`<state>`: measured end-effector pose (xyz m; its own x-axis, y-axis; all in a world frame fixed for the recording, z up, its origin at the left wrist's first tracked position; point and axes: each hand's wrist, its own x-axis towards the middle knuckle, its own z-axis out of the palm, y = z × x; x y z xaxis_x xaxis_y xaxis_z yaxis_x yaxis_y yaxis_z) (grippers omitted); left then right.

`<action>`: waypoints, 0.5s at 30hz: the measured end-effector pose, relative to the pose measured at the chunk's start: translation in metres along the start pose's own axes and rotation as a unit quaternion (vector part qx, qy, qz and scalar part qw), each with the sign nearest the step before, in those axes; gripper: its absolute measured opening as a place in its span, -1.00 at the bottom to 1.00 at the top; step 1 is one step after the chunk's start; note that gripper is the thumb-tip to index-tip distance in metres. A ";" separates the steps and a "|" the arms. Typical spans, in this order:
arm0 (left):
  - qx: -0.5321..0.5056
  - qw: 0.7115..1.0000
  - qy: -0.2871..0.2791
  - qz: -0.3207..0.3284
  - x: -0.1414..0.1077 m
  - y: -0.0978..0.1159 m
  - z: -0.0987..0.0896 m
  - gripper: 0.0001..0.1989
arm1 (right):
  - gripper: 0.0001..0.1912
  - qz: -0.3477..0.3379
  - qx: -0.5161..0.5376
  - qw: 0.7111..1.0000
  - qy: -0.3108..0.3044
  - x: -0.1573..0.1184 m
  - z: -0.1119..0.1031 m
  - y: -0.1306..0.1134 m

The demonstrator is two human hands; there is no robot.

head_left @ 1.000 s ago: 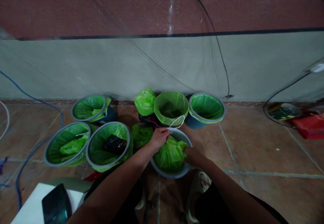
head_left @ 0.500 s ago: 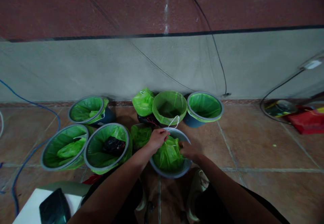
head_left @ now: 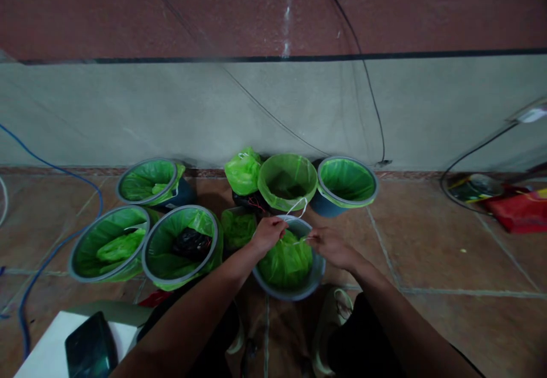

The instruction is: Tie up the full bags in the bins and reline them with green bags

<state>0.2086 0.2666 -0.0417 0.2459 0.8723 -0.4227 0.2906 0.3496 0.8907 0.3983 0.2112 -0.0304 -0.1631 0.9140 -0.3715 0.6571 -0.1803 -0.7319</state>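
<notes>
A green plastic bag [head_left: 285, 263] lies bunched inside a grey-rimmed bin [head_left: 290, 295] between my feet. My left hand [head_left: 270, 233] is closed on a white drawstring [head_left: 299, 207] at the bag's top left, and a loop of it sticks up above the fingers. At the bag's upper right, my right hand [head_left: 327, 246] pinches another part of the white drawstring. Right behind stands a bin with a light green liner [head_left: 287, 179], and a knotted green bag [head_left: 243, 171] sits beside it.
Green-lined bins stand at the left [head_left: 109, 244], [head_left: 182, 247], [head_left: 147, 181] and one by the wall at the right [head_left: 347, 179]. A blue hose [head_left: 100, 201] crosses the left floor. A white box with a dark phone-like object [head_left: 91, 346] is at lower left; a red object [head_left: 519, 210] lies far right.
My right hand has moved slightly right and up from the bag's side, and the drawstring now shows between the hands. The bag's top is gathered more closely.
</notes>
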 end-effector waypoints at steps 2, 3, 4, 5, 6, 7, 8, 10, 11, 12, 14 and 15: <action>-0.013 1.000 -0.007 0.008 0.000 0.000 0.002 -0.80 | -0.74 -0.039 0.104 0.993 0.030 -0.003 -0.004 -0.011; -0.020 1.000 -0.014 0.012 -0.001 0.000 0.003 -0.80 | -0.73 -0.062 0.153 0.985 0.043 -0.004 -0.005 -0.017; -0.026 0.999 -0.023 0.018 -0.002 0.000 0.004 -0.79 | -0.71 -0.085 0.194 0.976 0.053 -0.004 -0.006 -0.024; -0.031 0.999 -0.035 0.025 -0.003 0.000 0.005 -0.77 | -0.70 -0.103 0.227 0.967 0.060 -0.004 -0.006 -0.029; -0.035 0.998 -0.051 0.034 -0.003 0.000 0.006 -0.76 | -0.69 -0.116 0.251 0.959 0.064 -0.004 -0.006 -0.034; -0.035 0.996 -0.070 0.043 -0.004 0.000 0.007 -0.75 | -0.69 -0.123 0.267 0.954 0.065 -0.003 -0.005 -0.038; -0.033 0.994 -0.091 0.052 -0.005 0.000 0.008 -0.76 | -0.68 -0.126 0.277 0.950 0.065 -0.001 -0.004 -0.040; -0.021 0.988 -0.137 0.069 -0.006 -0.001 0.009 -0.78 | -0.67 -0.129 0.286 0.948 0.062 0.001 -0.001 -0.041; -0.008 0.984 -0.160 0.078 -0.007 -0.002 0.009 -0.79 | -0.66 -0.130 0.289 0.947 0.057 0.002 0.000 -0.040; 0.009 0.979 -0.180 0.091 -0.007 -0.003 0.009 -0.80 | -0.67 -0.127 0.295 0.946 0.052 0.003 0.001 -0.040; 0.053 0.966 -0.218 0.125 -0.009 -0.002 0.007 -0.82 | -0.67 -0.112 0.320 0.940 0.048 0.004 0.002 -0.038; 0.074 0.958 -0.238 0.145 -0.010 -0.001 0.006 -0.82 | -0.66 -0.099 0.337 0.935 0.047 0.004 0.002 -0.037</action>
<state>0.2110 0.2559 -0.0391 0.7191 0.6585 -0.2219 0.2663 0.0338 0.9633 0.3712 0.2211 -0.0060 -0.1470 0.9758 -0.1621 0.0036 -0.1634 -0.9866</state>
